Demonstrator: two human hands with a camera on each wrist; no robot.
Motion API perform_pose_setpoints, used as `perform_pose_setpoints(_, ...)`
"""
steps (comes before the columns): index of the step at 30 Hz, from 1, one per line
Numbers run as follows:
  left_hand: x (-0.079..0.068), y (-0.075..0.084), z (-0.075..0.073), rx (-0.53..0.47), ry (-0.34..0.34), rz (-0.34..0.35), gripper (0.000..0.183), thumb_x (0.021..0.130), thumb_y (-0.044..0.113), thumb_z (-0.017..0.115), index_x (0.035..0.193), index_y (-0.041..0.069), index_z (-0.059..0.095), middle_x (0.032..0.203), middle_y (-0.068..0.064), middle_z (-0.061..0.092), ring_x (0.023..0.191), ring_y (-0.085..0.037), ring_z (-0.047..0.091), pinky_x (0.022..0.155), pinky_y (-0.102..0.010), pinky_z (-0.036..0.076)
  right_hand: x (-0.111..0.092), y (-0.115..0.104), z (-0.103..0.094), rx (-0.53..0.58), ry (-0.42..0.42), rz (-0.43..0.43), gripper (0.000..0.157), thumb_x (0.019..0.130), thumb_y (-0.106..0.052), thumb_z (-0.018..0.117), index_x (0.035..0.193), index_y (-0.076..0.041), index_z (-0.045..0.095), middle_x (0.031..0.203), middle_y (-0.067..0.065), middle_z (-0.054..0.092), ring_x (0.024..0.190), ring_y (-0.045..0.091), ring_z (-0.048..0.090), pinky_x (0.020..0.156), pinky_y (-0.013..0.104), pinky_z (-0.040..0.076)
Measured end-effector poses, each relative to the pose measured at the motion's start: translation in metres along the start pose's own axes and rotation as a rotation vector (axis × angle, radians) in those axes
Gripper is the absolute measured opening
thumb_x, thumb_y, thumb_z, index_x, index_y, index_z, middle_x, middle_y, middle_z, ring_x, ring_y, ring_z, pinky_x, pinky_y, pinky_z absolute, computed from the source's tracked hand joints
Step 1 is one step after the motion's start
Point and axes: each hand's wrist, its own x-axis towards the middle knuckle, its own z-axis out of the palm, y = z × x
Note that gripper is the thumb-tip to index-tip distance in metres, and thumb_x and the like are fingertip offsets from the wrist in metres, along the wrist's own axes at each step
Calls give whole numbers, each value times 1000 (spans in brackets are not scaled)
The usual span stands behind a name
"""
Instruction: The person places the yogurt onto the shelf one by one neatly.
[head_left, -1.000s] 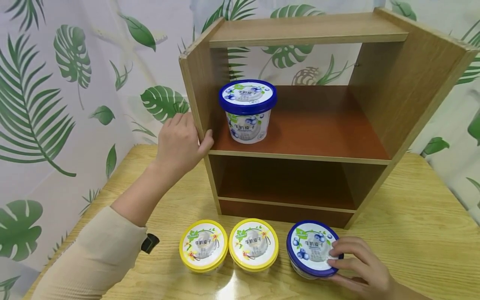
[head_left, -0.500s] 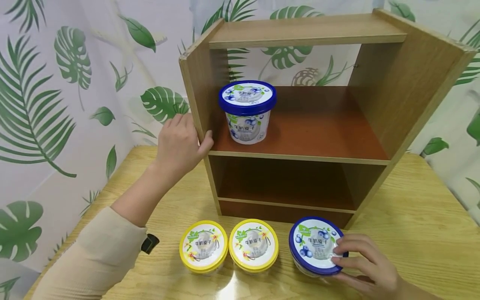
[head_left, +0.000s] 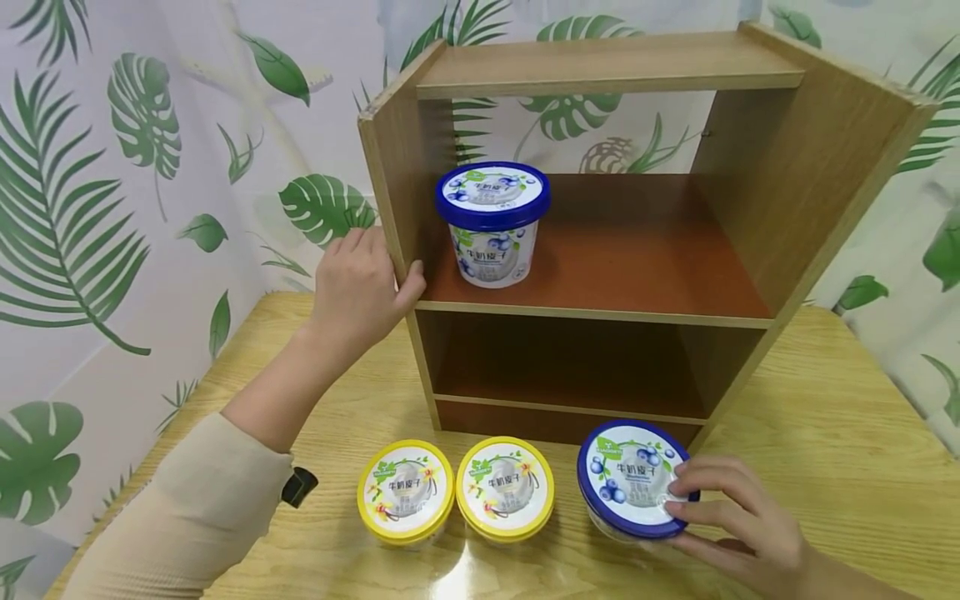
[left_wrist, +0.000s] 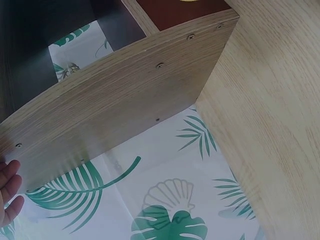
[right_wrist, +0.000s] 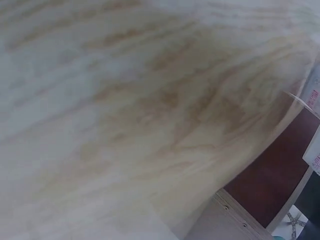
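Note:
In the head view, my left hand grips the left side panel of a wooden shelf, thumb round its front edge. Fingertips show against the panel's outer face in the left wrist view. My right hand holds a blue-lidded blueberry yogurt tub by its right side, fingers on the lid and thumb lower down. The tub is slightly tilted; whether its base touches the table is hidden. Another blue-lidded tub stands upright at the left of the shelf's upper compartment.
Two yellow-lidded tubs, one at left and one at right, stand side by side on the wooden table before the shelf. The lower compartment is narrow and dark. Leaf-patterned wall lies behind.
My right hand has moved the blue-lidded tub slightly up and away from me, towards the shelf. My left hand keeps its grip on the panel.

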Motion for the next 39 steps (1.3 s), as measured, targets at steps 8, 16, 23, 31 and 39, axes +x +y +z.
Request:
perform_pose_setpoints(8, 0, 1, 1, -16, 1, -14, 33, 86, 25, 57, 85, -8, 56, 72, -20, 61, 73, -36, 58, 63, -42, 47, 9, 0, -1, -9, -42, -33, 21, 86, -18, 68, 82, 3, 68, 85, 21, 62, 97, 28, 56, 99, 24, 40)
perform_pose_setpoints(16, -1, 0, 2, -14, -4, -23, 34, 85, 27, 57, 83, -7, 56, 70, -20, 60, 71, -35, 58, 62, -42, 46, 22, 1, 1, 18, -31, -56, 21, 86, -16, 68, 82, 5, 67, 84, 21, 61, 95, 29, 55, 98, 24, 41)
perform_pose_setpoints(23, 0, 1, 2, -17, -1, -13, 34, 85, 27, 57, 82, -7, 55, 70, -20, 60, 72, -36, 58, 63, -42, 47, 26, 3, -2, 33, -34, -60, 22, 86, -16, 68, 82, 5, 67, 86, 22, 61, 96, 29, 55, 98, 25, 41)
perform_pose_setpoints(31, 0, 0, 1, -10, -1, -6, 34, 85, 27, 57, 79, -7, 54, 67, -19, 57, 71, -36, 57, 64, -43, 46, 29, 5, -7, 28, -56, -46, 22, 86, -17, 68, 83, 4, 68, 87, 22, 62, 99, 29, 56, 101, 25, 40)
perform_pose_setpoints(39, 0, 0, 1, -14, 18, 5, 34, 85, 27, 57, 76, -5, 52, 65, -18, 56, 69, -36, 57, 63, -43, 46, 39, 6, -7, 53, -61, -67, 21, 86, -16, 68, 81, 5, 67, 86, 23, 62, 97, 29, 56, 101, 25, 41)
